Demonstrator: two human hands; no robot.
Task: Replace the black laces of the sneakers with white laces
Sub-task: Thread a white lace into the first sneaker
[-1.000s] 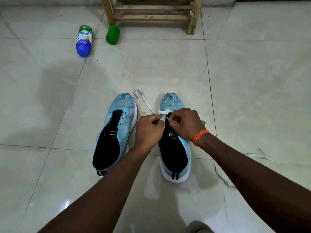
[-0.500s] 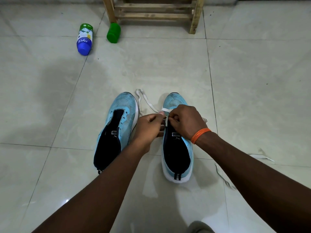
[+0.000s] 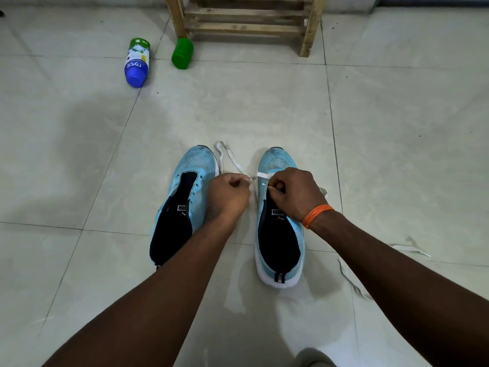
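head camera: a left sneaker [image 3: 195,165] and a right sneaker [image 3: 277,160], both light blue, stand side by side on a tiled floor [image 3: 264,102], toes pointing away. the left hand [image 3: 227,193], fingers curled, pinches a white lace [image 3: 232,160] between the shoes. the lace loops out on the floor between the toes and crosses the right sneaker's front. the right hand [image 3: 293,193], with an orange band [image 3: 317,215] at the wrist, rests on that sneaker, thumb and forefinger apparently pinching the lace at an eyelet. a second lace [image 3: 408,249] lies well apart on the right. a bottle [image 3: 136,63] and a green container [image 3: 182,53] lie near a wooden rack [image 3: 248,25].
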